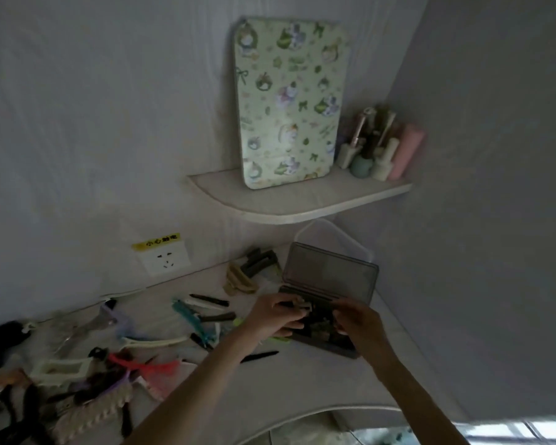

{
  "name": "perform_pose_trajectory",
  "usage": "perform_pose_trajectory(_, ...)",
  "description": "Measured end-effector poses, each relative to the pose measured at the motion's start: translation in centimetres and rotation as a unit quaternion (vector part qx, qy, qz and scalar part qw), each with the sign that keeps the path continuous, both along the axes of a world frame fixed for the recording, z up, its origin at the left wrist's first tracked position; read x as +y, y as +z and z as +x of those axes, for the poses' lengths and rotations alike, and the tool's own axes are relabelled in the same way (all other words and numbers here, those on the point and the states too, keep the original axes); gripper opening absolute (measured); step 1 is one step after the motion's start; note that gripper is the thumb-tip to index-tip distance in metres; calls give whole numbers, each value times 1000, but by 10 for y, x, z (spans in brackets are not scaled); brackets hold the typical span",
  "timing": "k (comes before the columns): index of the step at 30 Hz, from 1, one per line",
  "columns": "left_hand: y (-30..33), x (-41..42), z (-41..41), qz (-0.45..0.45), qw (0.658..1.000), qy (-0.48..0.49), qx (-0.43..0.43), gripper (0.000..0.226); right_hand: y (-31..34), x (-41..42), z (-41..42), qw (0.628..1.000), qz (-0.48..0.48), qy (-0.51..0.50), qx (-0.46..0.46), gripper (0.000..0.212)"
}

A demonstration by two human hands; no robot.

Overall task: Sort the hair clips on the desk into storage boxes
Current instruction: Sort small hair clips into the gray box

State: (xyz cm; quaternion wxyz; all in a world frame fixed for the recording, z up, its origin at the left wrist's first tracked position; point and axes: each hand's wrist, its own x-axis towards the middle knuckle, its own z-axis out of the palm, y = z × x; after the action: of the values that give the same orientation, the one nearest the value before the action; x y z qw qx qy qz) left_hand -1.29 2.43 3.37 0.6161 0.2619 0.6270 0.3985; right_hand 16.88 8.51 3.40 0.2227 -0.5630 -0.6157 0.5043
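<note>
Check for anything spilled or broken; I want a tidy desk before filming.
Nothing looks spilled or broken. Loose clips lie unsorted on the desk; both hands work at the open box.

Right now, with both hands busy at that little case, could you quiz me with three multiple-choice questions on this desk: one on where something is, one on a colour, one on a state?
1. Where does the green patterned rectangular board stand?
A. On the white corner shelf
B. On the desk
C. Inside the case

2. What colour is the warning label above the white wall socket?
A. Red
B. Yellow
C. Blue

3. How is the dark translucent plastic case?
A. Shut
C. Upside down
B. Open, lid raised

Answers: 1 A, its lower edge rests on the white corner shelf, leaning against the wall. 2 B, the strip is yellow with dark characters. 3 B, the lid stands up behind the tray while the left hand, pinching a small beige hair clip, and the right hand work over it.
</note>
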Motion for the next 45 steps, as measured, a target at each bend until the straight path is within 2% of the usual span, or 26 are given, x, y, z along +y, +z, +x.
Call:
perform_pose_trajectory(2, 0, 5, 12, 16, 1000, -19, 18, 47, -2, 1, 12, 995, 62, 20, -73, 14)
perform_pose_trajectory(5, -2, 6, 17, 13, 998, -39, 46, 55, -11, 3, 25, 975, 141, 62, -158, 25)
perform_pose_trajectory(8, -6, -2, 4, 0, 997, -12, 75, 46, -15, 6, 26, 953, 193, 97, -211, 27)
perform_pose_trajectory(11, -7, -18, -19, 13, 993, 45, 106, 26, -12, 7, 9, 961, 175, 98, -190, 24)
perform_pose_trajectory(15, -12, -51, -65, 22, 982, 146, 118, 12, -14, -1, -48, 957, 189, 172, -141, 20)
perform_pose_trajectory(18, -21, -83, -101, 10, 965, 211, 154, 27, -16, -16, -100, 947, 177, 250, -92, 16)
perform_pose_trajectory(20, -23, -107, -121, -3, 945, 239, 225, 31, -19, -31, -136, 936, 172, 301, -61, 17)
perform_pose_trajectory(23, -28, -148, -150, -59, 895, 206, 391, 23, -29, -55, -194, 899, 188, 389, -72, 26)
perform_pose_trajectory(25, -37, -170, -170, -95, 857, 164, 479, 28, -41, -68, -232, 858, 215, 459, -81, 34)
perform_pose_trajectory(27, -46, -188, -187, -128, 837, 121, 518, 30, -51, -79, -270, 812, 249, 516, -114, 41)
perform_pose_trajectory(30, -44, -202, -200, -174, 811, 45, 557, 21, -62, -91, -313, 749, 316, 559, -160, 58)
perform_pose_trajectory(34, -42, -207, -214, -187, 795, 54, 575, 27, -68, -102, -346, 701, 363, 577, -211, 72)
perform_pose_trajectory(38, -42, -199, -221, -136, 820, 82, 550, 33, -71, -102, -349, 703, 386, 574, -167, 70)
perform_pose_trajectory(40, -41, -191, -220, -135, 822, 64, 550, 32, -75, -99, -341, 739, 393, 532, -131, 45)
perform_pose_trajectory(42, -41, -184, -220, -140, 825, 55, 544, 33, -75, -96, -331, 791, 349, 487, -124, 15)
perform_pose_trajectory(43, -42, -183, -220, -142, 829, 55, 538, 38, -76, -92, -326, 811, 321, 470, -137, 12)
perform_pose_trajectory(45, -45, -185, -220, -139, 832, 62, 534, 46, -75, -85, -318, 827, 285, 452, -175, 14)
